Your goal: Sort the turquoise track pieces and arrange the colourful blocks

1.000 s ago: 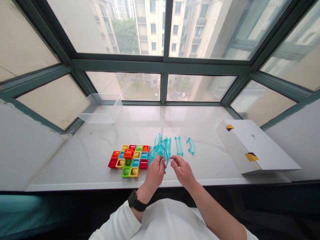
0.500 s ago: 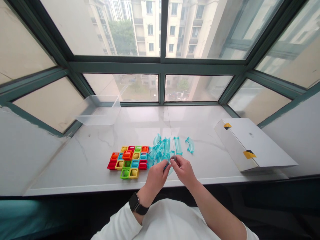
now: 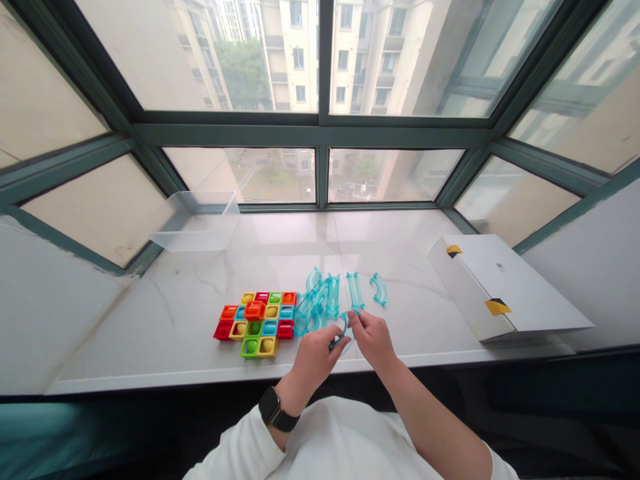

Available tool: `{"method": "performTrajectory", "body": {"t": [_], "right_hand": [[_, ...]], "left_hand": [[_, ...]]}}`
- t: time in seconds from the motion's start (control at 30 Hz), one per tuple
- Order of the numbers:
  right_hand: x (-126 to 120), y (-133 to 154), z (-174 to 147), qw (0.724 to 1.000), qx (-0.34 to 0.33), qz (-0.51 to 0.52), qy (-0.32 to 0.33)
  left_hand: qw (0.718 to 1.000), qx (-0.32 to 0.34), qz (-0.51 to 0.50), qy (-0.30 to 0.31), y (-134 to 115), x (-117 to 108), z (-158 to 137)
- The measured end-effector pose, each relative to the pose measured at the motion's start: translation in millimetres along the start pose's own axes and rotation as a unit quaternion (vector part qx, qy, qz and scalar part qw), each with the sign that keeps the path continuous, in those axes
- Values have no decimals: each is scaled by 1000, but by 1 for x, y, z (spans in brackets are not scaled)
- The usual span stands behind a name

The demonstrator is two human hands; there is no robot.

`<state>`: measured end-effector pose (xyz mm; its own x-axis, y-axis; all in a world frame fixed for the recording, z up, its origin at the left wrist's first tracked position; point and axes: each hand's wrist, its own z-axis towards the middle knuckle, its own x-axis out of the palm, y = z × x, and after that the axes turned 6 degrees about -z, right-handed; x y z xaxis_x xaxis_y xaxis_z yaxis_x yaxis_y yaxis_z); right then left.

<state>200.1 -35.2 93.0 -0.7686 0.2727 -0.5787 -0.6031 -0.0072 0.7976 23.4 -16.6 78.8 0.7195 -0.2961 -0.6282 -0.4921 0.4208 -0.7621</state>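
Near the sill's front edge, my left hand is closed on one end of a curved, see-through blue track piece. My right hand pinches the same piece at its far end with thumb and fingertips. Part of the piece is hidden behind my fingers. Just beyond my hands lies a pile of clear blue track pieces, some straight and some curved. One straight track piece and one curved track piece lie apart to the right. Left of the pile sit several coloured square blocks with hollowed tops, one stacked on the others.
A clear plastic bin stands at the back left of the white sill. At the right is a white box with yellow and black tape. Windows in green frames rise behind the sill.
My right hand has shifted slightly right, away from my left. The fingertips have parted, and more of the curved track piece shows between them.
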Motion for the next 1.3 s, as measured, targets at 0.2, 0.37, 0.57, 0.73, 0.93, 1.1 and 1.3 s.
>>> {"method": "performTrajectory", "body": {"t": [0.2, 0.37, 0.57, 0.73, 0.93, 1.1, 1.3], "right_hand": [[-6, -7, 5, 1000, 7, -29, 4], [-16, -16, 11, 998, 15, -56, 0], [-22, -23, 4, 1000, -1, -1, -9], [-19, -28, -11, 993, -104, 36, 46], [-17, -36, -16, 995, -94, 29, 17], [-26, -55, -16, 996, -91, 10, -14], [-43, -82, -14, 993, -99, -29, -65]], "left_hand": [[999, 13, -40, 12, -1, -4, -1], [996, 29, -73, 34, 1, -8, 0], [980, -66, -182, 36, 5, -2, 7], [977, -92, -192, -10, 2, 3, 19], [968, -113, -226, -8, -2, 22, 34], [920, -163, -355, 26, -1, 50, 49], [919, -166, -352, 62, -5, 74, 71]]}}
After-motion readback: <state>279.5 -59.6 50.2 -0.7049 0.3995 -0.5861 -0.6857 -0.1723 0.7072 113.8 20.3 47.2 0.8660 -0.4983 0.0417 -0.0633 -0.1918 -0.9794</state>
